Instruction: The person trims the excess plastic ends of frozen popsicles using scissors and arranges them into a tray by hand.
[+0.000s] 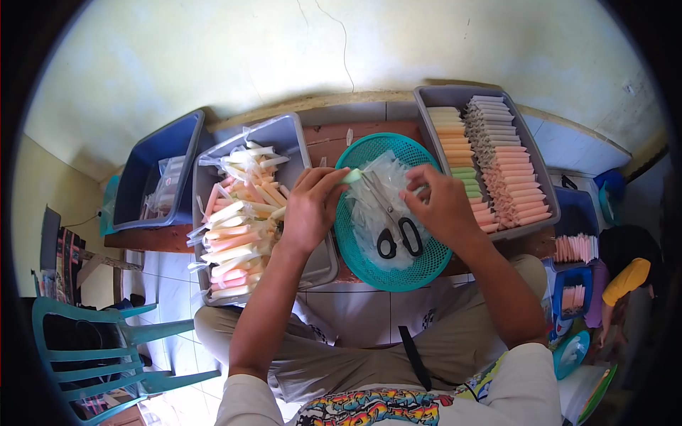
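My left hand is closed around a pale green stick, whose end sticks out past the fingertips over a turquoise mesh basket. Across the basket, my right hand has its thumb and fingers curled together. Anything pinched in them is too small to make out. Below and between the hands, black-handled scissors lie on a heap of clear plastic pieces, their blades pointing towards the green stick. Beside my left hand, a grey tub holds a loose pile of coloured sticks in clear plastic.
At right, a grey tub holds neat rows of coloured sticks. A blue tub with packed bundles stands at far left. A green plastic chair is at lower left. Another person bends near more tubs at far right.
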`<state>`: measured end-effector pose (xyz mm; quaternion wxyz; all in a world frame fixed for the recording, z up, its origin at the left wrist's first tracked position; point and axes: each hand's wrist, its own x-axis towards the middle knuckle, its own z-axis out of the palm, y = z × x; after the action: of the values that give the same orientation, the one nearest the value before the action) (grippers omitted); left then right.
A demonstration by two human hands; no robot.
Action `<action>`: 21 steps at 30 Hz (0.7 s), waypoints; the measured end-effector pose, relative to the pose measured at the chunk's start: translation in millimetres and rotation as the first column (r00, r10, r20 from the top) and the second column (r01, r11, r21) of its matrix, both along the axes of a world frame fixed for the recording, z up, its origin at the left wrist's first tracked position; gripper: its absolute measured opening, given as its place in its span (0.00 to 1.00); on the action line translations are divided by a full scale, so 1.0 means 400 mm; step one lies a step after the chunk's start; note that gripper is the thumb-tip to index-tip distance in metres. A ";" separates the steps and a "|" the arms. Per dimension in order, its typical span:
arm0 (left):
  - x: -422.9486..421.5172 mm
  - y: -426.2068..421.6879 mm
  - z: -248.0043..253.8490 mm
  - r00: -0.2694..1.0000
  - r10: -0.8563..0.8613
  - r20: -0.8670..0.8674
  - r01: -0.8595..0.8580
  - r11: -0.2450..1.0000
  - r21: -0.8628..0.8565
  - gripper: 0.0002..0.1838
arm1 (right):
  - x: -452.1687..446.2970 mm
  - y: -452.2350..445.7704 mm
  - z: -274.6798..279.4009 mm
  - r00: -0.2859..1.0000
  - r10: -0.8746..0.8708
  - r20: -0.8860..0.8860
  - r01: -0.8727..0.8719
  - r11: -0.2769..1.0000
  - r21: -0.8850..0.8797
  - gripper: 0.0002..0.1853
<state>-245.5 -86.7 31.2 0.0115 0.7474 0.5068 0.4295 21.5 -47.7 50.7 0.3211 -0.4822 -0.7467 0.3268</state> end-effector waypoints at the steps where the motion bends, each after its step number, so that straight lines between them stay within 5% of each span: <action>1: -0.002 -0.001 -0.002 1.000 0.017 0.007 -0.017 1.000 -0.005 0.17 | -0.001 -0.011 -0.014 0.996 0.056 0.074 -0.052 0.998 -0.044 0.25; 4: -0.003 -0.002 -0.010 0.999 0.031 0.010 -0.031 0.999 -0.023 0.17 | -0.015 -0.046 -0.065 0.956 0.199 0.217 -0.203 0.979 -0.004 0.31; 7: 0.000 -0.005 -0.010 0.999 0.041 0.000 -0.041 0.999 -0.024 0.16 | -0.041 -0.078 -0.122 0.899 0.164 0.405 -0.220 0.971 0.094 0.38; 13: 0.001 -0.007 -0.013 0.999 0.043 0.009 -0.042 0.999 -0.033 0.16 | -0.067 -0.102 -0.113 0.824 0.181 0.536 -0.144 0.983 -0.111 0.43; 21: 0.002 -0.015 -0.014 0.999 0.047 0.015 -0.046 0.999 -0.028 0.16 | -0.093 -0.099 -0.185 0.753 0.096 0.651 -0.121 0.993 -0.006 0.44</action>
<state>-244.6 -92.8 25.4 0.0159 0.7318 0.5297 0.4286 -15.5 -87.3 -23.4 0.0318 -0.5154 -0.8442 0.1437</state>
